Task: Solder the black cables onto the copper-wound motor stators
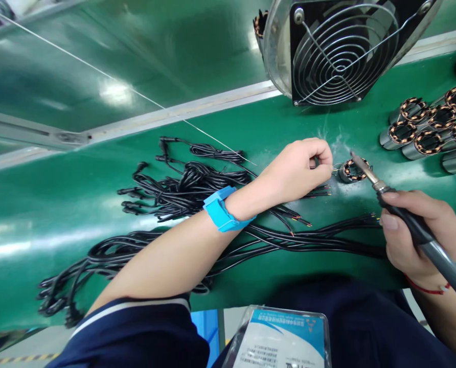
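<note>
- One stator coil point(351, 170) lies on its side on the green bench point(97, 204), apart from a cluster of seven like coils point(431, 130), which sits beyond and to the outside of the right hand's grip.
- One soldering iron point(404, 217), one fan point(341, 48) with a wire grille, one blue wrist strap point(222, 208), and two loose bundles of black cables point(182, 186); single leads are too many to count.
- The lone coil sits just past the left hand's pinch, almost touching the fingertips, and right at the iron's tip; a wisp of smoke rises there.
- Left hand point(295, 168): forearm stretched across the cables, wrist bent, fingers curled together and pinching a thin wire point(329, 171) at the coil.
- Right hand point(419, 235): fingers wrapped tight around the iron's grey handle like a pen, thumb on top, tip angled up and inward toward the coil.
- The cable bundles lie under and behind the left wrist, their bared ends just short of both grips.
</note>
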